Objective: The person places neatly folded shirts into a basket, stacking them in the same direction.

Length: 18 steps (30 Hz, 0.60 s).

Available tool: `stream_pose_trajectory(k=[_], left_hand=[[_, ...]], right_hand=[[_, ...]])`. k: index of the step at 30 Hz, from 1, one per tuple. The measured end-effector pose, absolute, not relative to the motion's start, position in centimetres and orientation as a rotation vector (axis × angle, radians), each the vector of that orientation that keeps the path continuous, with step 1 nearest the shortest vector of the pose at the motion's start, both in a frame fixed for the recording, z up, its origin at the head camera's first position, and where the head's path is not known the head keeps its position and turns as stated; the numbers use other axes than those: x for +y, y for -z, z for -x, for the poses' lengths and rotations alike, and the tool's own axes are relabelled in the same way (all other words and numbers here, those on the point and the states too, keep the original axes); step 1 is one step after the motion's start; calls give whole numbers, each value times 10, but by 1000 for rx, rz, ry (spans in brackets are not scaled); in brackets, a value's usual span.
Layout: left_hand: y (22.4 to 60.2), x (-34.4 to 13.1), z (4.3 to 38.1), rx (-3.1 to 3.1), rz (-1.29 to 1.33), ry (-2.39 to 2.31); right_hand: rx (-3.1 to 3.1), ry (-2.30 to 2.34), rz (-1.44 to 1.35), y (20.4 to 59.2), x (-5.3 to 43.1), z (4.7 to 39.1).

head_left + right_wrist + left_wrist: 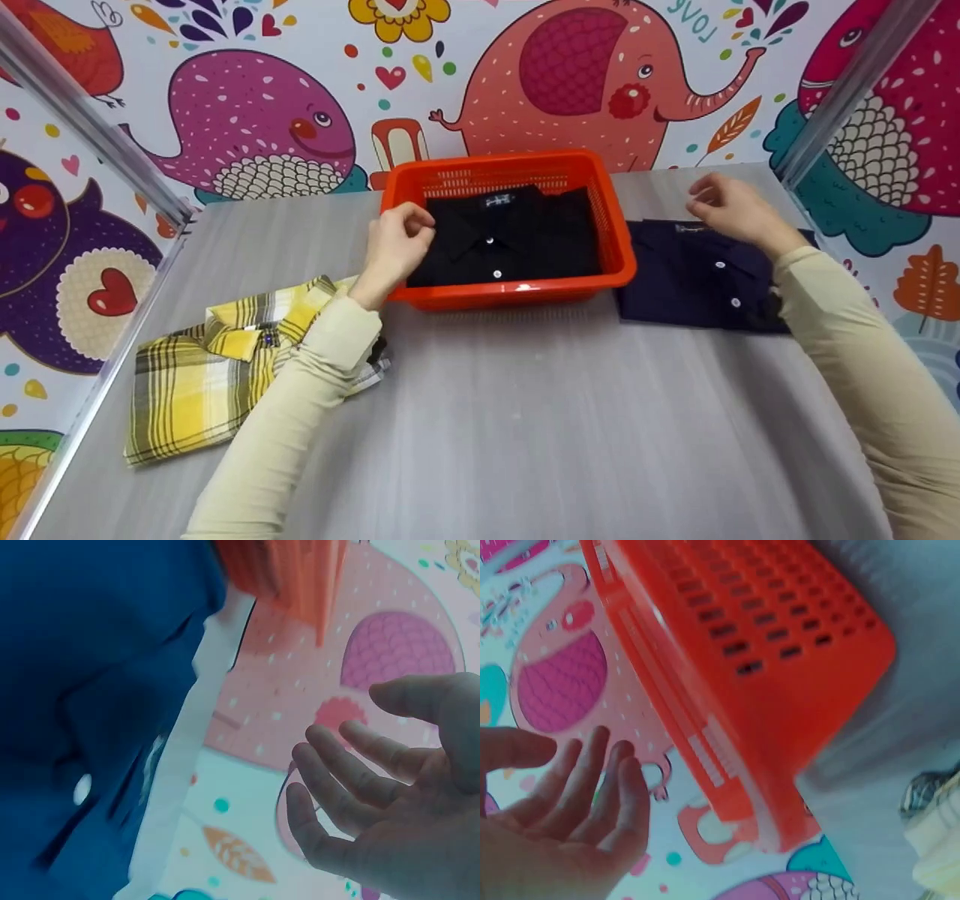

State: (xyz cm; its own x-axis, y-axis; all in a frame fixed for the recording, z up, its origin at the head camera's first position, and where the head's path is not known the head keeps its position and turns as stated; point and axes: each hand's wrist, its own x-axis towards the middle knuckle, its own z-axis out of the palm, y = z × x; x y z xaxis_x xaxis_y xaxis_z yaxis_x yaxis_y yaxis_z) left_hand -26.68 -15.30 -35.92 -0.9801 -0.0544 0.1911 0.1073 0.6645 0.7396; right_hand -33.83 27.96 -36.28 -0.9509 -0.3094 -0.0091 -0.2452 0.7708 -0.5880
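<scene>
Left hand: the left hand [397, 244] is raised at the basket's left rim in the head view; its fingers are loosely bent, with a gap between thumb and fingertips, and it grips nothing. The left wrist view shows it apart from the basket wall.
Right hand: the right hand [739, 214] is held above the navy shirt's collar end, thumb and fingers spread and gently bent, with nothing in its grasp; the right wrist view shows it apart from the cloth.
Red basket: the red basket [517, 287], with slotted walls, stands upright on the table between the hands, near the back wall.
Black shirt: the black shirt [540, 244] lies folded inside the basket, collar toward the back, two white buttons showing.
Navy shirt: the navy shirt [675, 281] lies folded on the table just right of the basket, with two white buttons; whether it touches the basket cannot be told.
Plaid shirt: the plaid shirt [180, 397], yellow, black and white, lies at a slant left of the basket, partly hidden by the left sleeve [300, 397].
Table: the table [525, 427] is grey with a faint streaked grain.
Back wall: the back wall [420, 154] carries cartoon prints, among them a pink elephant [487, 97] and a purple whale [240, 112].
</scene>
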Motion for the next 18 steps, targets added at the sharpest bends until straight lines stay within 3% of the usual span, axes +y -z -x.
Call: stream_pose_trajectory(k=[18], left_hand=[[384,-115,212,-2720,383,1541]], right_hand=[[2893,407,18,403,405,319]])
